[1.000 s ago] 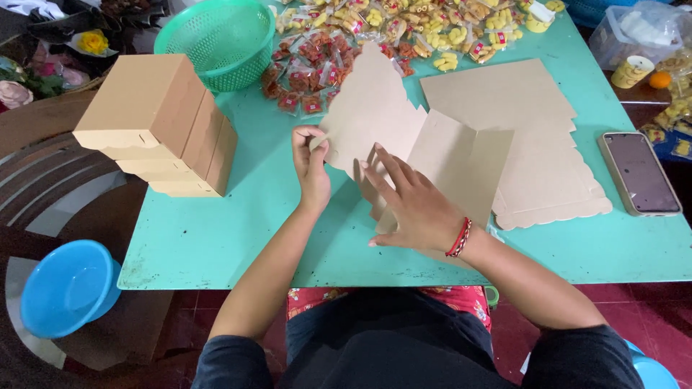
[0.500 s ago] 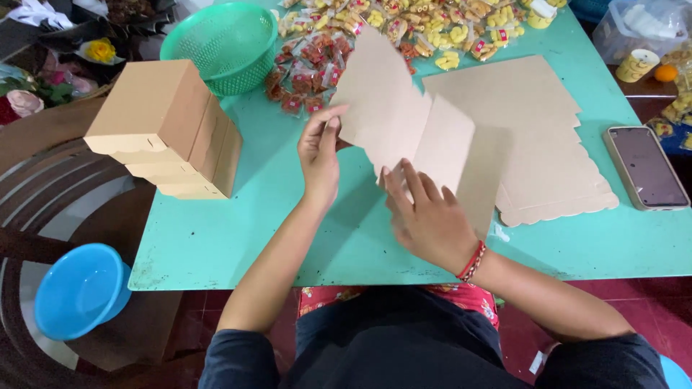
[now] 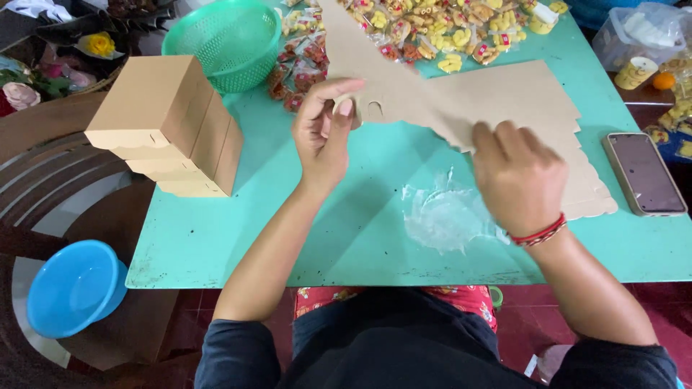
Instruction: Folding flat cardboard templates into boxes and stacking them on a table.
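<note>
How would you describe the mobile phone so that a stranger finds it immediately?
Start from the turquoise table and go to its right edge. There, just beyond the stack of flat brown cardboard sheets, lies the phone, face up. It is the only dark, glossy rectangle on the table, with a pale rim; everything near it is matte cardboard.

Turquoise table, stacked boxes, green basket, phone

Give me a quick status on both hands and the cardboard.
Left hand and right hand both gripping the flat cardboard box blank, lifted off the green table. Clear plastic wrapper lies beneath. Snack packets crowd the far side.
</note>
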